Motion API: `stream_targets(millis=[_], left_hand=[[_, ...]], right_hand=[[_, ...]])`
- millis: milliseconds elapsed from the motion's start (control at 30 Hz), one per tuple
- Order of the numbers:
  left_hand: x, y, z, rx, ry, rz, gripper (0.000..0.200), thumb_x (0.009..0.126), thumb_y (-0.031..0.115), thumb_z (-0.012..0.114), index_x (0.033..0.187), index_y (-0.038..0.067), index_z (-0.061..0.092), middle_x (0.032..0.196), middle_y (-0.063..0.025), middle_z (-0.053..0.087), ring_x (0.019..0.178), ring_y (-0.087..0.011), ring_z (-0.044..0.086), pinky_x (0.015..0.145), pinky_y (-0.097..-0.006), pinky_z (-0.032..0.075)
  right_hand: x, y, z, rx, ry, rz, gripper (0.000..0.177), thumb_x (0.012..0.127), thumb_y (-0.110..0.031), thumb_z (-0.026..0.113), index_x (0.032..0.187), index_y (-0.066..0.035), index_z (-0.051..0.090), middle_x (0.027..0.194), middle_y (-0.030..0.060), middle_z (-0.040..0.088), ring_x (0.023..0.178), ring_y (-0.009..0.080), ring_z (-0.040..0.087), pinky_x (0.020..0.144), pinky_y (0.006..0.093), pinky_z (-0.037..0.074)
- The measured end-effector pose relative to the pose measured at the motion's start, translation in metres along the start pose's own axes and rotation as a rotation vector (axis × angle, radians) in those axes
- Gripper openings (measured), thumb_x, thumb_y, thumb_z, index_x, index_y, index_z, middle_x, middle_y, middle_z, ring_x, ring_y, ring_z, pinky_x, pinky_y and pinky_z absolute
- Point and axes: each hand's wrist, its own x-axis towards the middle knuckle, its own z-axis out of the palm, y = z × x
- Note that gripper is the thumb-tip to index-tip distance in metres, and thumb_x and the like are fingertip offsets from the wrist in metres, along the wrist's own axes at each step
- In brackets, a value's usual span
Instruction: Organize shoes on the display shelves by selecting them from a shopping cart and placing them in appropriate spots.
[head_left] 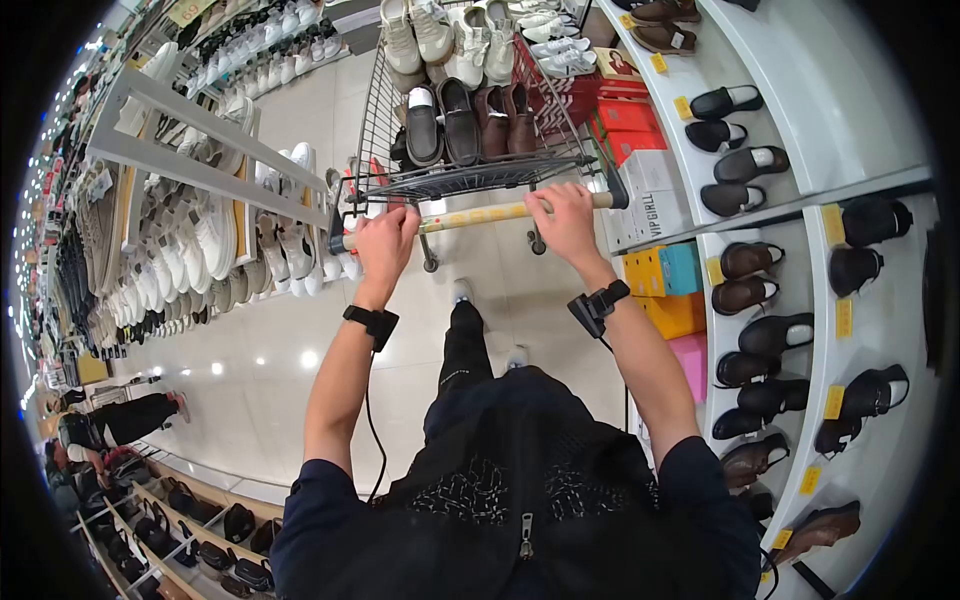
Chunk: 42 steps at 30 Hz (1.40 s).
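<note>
In the head view, my left hand (387,243) is wrapped round the left end of the cart handle (478,215), a yellowish bar with printing on it. Toward the bar's right end, my right hand (563,222) grips it from above. The shopping cart (375,125) is a wire one with red sides. Inside it lie a pair of black loafers (460,122), a pair of brown shoes (507,122) and several white sneakers (468,45). A black band with a small box sits on each of my wrists.
White shelves (770,95) of dark shoes run along the right, with stacked shoeboxes (650,195) beside the cart. Racks of white sneakers (190,250) stand on the left. A person (125,418) is at the lower left, near a bag display (200,530).
</note>
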Motion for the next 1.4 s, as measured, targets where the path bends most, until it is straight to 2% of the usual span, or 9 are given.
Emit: stream_targets(millis=[567,633,667,767,833,900,1100,1200,1400], left_hand=[[-0.068,0.049,-0.020,0.030,-0.208,-0.050,0.037,0.097,0.037,0.056,0.079,0.009,0.072,0.065,-0.0140,0.066,0.064,-0.0335,0.063,0.079,-0.0435,0.043],[-0.069,0.057,-0.024,-0.109,-0.238,-0.126,0.032,0.098,0.036,0.056,0.091,0.009,0.073,0.072,-0.0106,0.070,0.072,-0.0290,0.068,0.080,-0.0448,0.043],[-0.066,0.058,-0.026,-0.435,-0.289,-0.246,0.024,0.099,0.028,0.058,0.102,0.008,0.070,0.085,-0.0069,0.074,0.079,-0.0210,0.070,0.079,-0.0411,0.046],[-0.045,0.093,-0.052,-0.786,-0.228,-0.182,0.017,0.099,0.018,0.060,0.106,0.004,0.066,0.091,-0.0043,0.072,0.080,-0.0140,0.067,0.076,-0.0346,0.049],[-0.027,0.124,-0.065,-0.899,-0.306,-0.073,0.012,0.099,0.012,0.058,0.102,0.000,0.063,0.092,-0.0051,0.068,0.080,-0.0113,0.063,0.074,-0.0285,0.050],[-0.016,0.159,-0.066,-1.163,-0.490,0.011,0.011,0.099,0.010,0.056,0.100,0.000,0.061,0.087,-0.0043,0.066,0.078,-0.0101,0.062,0.074,-0.0279,0.050],[-0.033,0.279,-0.041,-1.329,-0.894,0.335,0.007,0.095,0.005,0.054,0.098,0.001,0.060,0.080,-0.0008,0.062,0.071,-0.0075,0.057,0.066,-0.0259,0.046],[-0.061,0.329,-0.022,-1.303,-1.081,0.483,0.009,0.095,0.006,0.054,0.100,0.001,0.060,0.083,-0.0002,0.058,0.069,-0.0074,0.052,0.063,-0.0240,0.043],[-0.109,0.402,-0.020,-1.028,-1.462,0.862,0.019,0.101,0.018,0.058,0.110,0.002,0.061,0.065,-0.0002,0.050,0.059,-0.0076,0.044,0.056,-0.0279,0.039]], right_hand=[[-0.085,0.005,-0.056,0.183,-0.037,-0.009,0.012,0.091,-0.021,0.069,0.098,-0.011,0.071,0.100,0.0000,0.070,0.104,0.0214,0.060,0.107,0.0412,0.032],[-0.095,0.002,-0.064,0.197,-0.016,0.004,0.012,0.092,-0.020,0.069,0.098,-0.010,0.071,0.104,0.0009,0.071,0.107,0.0217,0.060,0.108,0.0431,0.032],[-0.100,0.000,-0.071,0.247,-0.013,0.022,0.013,0.092,-0.019,0.069,0.100,-0.009,0.071,0.106,0.0027,0.071,0.110,0.0228,0.060,0.109,0.0433,0.033],[-0.132,-0.020,-0.116,0.377,0.019,0.130,0.021,0.093,-0.020,0.069,0.108,-0.006,0.070,0.108,0.0067,0.072,0.114,0.0231,0.062,0.106,0.0396,0.042],[-0.164,-0.027,-0.151,0.485,-0.001,0.430,0.024,0.096,-0.020,0.068,0.112,-0.003,0.069,0.106,0.0070,0.073,0.109,0.0196,0.066,0.098,0.0326,0.048],[-0.202,-0.025,-0.177,0.497,0.125,0.528,0.024,0.098,-0.020,0.066,0.113,-0.002,0.068,0.106,0.0072,0.073,0.106,0.0181,0.067,0.096,0.0316,0.049],[-0.314,-0.081,-0.236,0.444,0.598,0.730,0.021,0.102,-0.016,0.061,0.114,0.000,0.066,0.103,0.0063,0.072,0.101,0.0146,0.068,0.091,0.0288,0.050],[-0.375,-0.113,-0.250,0.259,0.735,0.831,0.020,0.102,-0.015,0.060,0.113,0.002,0.066,0.098,0.0065,0.070,0.097,0.0136,0.068,0.089,0.0279,0.050],[-0.477,-0.143,-0.254,0.256,0.985,1.032,0.020,0.104,-0.013,0.056,0.111,0.003,0.065,0.086,0.0058,0.067,0.084,0.0119,0.063,0.083,0.0265,0.050]])
